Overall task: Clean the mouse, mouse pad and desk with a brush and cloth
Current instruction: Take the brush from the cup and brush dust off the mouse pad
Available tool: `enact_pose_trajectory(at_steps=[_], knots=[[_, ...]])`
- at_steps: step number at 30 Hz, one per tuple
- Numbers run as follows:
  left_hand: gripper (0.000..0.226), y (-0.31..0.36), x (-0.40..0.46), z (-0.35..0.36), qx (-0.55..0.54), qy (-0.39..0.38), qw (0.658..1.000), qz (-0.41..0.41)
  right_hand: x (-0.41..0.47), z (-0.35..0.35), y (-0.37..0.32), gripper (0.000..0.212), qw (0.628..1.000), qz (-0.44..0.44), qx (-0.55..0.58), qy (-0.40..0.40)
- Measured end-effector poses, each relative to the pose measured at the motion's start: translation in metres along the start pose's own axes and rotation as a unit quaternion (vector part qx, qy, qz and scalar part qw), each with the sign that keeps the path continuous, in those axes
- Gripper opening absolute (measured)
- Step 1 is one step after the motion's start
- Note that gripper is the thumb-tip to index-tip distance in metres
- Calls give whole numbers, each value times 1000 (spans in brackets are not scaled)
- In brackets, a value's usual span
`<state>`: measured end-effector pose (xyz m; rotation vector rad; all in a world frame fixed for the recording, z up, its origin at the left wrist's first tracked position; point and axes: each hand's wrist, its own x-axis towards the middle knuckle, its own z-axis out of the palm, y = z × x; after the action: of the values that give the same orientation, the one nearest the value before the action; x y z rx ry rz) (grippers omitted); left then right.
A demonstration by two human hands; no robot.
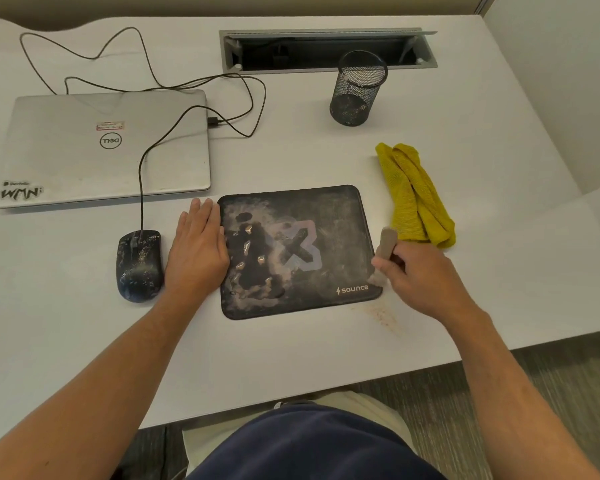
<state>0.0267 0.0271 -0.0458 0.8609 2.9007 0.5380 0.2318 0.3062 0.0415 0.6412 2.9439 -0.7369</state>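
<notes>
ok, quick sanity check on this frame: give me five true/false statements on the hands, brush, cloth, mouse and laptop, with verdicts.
1. The left hand lies flat at the left edge of the mouse pad. True.
2. The right hand holds the yellow cloth. False: it grips a brush at the pad's right edge; the cloth lies untouched on the desk.
3. The mouse sits on the mouse pad. False: it is on the desk, left of the left hand.
4. The laptop is closed. True.
5. The mesh pen cup lies tipped over. False: it stands upright.
</notes>
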Motion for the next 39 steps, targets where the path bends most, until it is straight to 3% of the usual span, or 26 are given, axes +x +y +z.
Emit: enact_pose_trajectory(at_steps=[5, 16, 22, 29, 31, 36, 39], knots=[[55, 0, 0, 0, 1, -1, 1000, -1, 23, 4, -8, 28, 993, 13, 70, 91], [56, -1, 1, 2, -2, 2, 1000, -3, -2, -1, 1, 39, 998, 48, 22, -38], [55, -2, 1, 2, -2, 1, 1000, -3, 4, -3, -4, 36, 994, 57, 80, 48], [56, -2, 1, 2, -3, 0, 1000, -3, -1, 4, 1, 39, 998, 45, 39, -32], [56, -2, 1, 3, -4, 3, 1000, -1, 2, -1, 3, 38, 997, 52, 59, -6], [57, -2, 1, 3, -1, 6, 1000, -1, 27, -2, -5, 28, 983, 49, 96, 150], [57, -1, 1, 2, -2, 5, 1000, -3, 53, 4, -13, 22, 983, 30, 75, 165]])
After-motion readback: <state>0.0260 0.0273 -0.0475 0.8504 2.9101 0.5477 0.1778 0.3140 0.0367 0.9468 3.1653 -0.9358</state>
